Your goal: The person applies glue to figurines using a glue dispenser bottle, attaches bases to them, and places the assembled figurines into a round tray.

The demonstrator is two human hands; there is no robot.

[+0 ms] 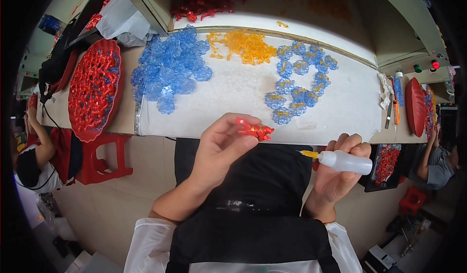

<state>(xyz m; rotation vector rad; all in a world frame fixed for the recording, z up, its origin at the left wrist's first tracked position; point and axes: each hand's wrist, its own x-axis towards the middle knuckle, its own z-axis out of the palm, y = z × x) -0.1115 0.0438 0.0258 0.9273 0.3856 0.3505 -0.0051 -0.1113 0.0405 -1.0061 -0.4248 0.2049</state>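
Between the thumb and fingers of my left hand (214, 151) is a small glossy red figurine (259, 132) with gold marks, held level just off the worktable's front edge. My right hand (328, 183) grips a translucent white squeeze bottle (346, 162). Its yellow needle tip (310, 154) points left toward the figurine, with a gap between them. Beyond the hands, on the white work surface (233, 85), lie a heap of clear blue pieces (170, 66), a pile of orange-yellow pieces (250, 45) and a loose ring of blue pieces topped with yellow ones (299, 98).
At left stands a red scalloped tray (118, 85) filled with red and blue pieces. A shelf (272, 22) above the back holds red pieces (209, 0). An orange pen-like tool (396, 108) and a red dish (414, 105) lie at right. A red stool (104, 158) stands below. People sit on both sides.
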